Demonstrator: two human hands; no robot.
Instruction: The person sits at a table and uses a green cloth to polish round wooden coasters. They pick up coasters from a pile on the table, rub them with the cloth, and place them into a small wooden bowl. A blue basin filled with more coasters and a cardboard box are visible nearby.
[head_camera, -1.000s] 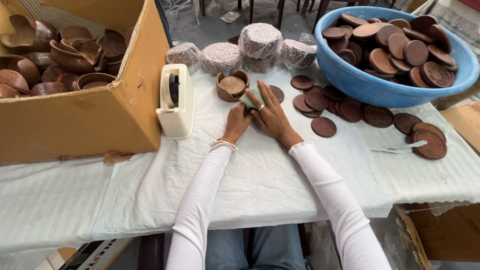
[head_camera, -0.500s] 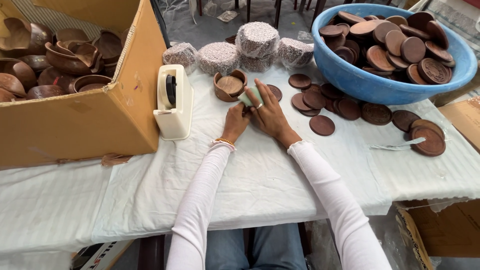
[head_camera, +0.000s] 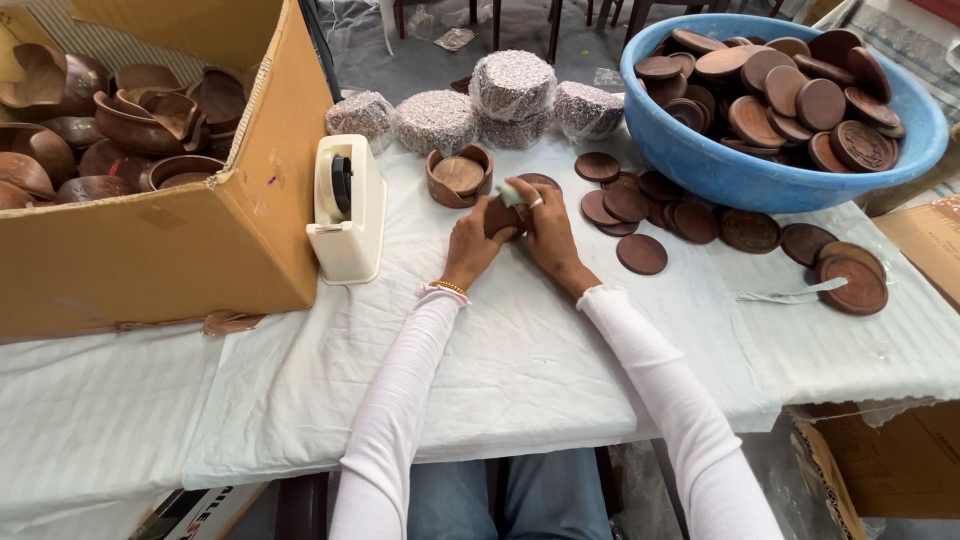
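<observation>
Both hands close on one small round wooden piece (head_camera: 497, 214): the left hand (head_camera: 470, 243) cups it from below and the side, the right hand (head_camera: 541, 228) covers its far edge with curled fingers, a ring on one. Since a second ago the pair has hardly shifted on the white cloth (head_camera: 520, 350). The piece sits between the palms, just in front of a wooden holder (head_camera: 459, 176) with a disc in it. It is dark brown; a pale scrap shows at its top, possibly tape. A tape dispenser (head_camera: 346, 207) stands left, loose discs (head_camera: 640, 205) lie right.
</observation>
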